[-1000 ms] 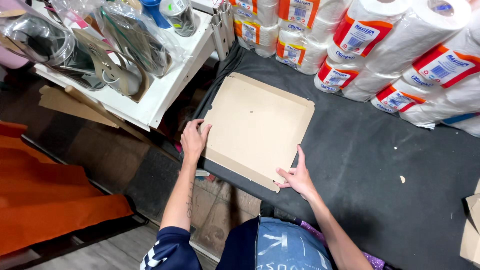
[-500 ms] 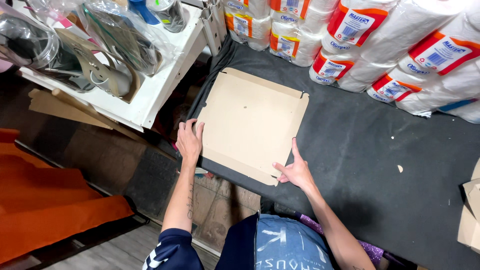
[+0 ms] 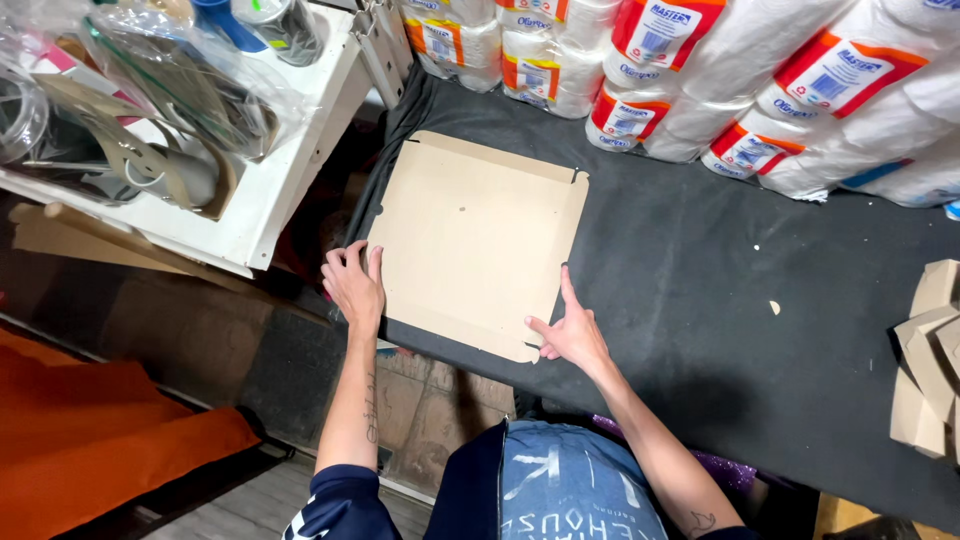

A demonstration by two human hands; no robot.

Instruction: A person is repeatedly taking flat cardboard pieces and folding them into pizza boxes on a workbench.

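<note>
Brown cardboard, a flat square sheet [image 3: 478, 240] with small notches at its corners, lies on a black cloth-covered table [image 3: 720, 330], close to the table's left and near edges. Everything else is placed here from that sheet.

At the sheet's near left corner, the left hand [image 3: 353, 285] rests palm down with its fingers spread loosely, fingertips touching the sheet's left edge; it presses rather than grasps, nothing closed inside it. At the sheet's near right corner, the right hand [image 3: 570, 335] is also open: the index finger stretches up along the right edge and the thumb points inward along the near edge, so the corner sits between them. Neither hand has the sheet lifted; it lies flat on the cloth.

Beyond the sheet's far edge and off to its right, wrapped packs of white paper rolls [image 3: 720, 80] with orange and red labels are stacked in a row at the back of the table. Left of the sheet, past the table's edge, stands a white shelf [image 3: 270, 190] loaded with items in clear plastic bags [image 3: 190, 90]. Further left and nearer, orange fabric [image 3: 90, 440] lies on the floor. Well to the sheet's right, at the table's right edge, sits a small stack of folded cardboard pieces [image 3: 930, 350]. A tiny pale scrap [image 3: 773, 307] lies on the cloth between the sheet and that stack.
</note>
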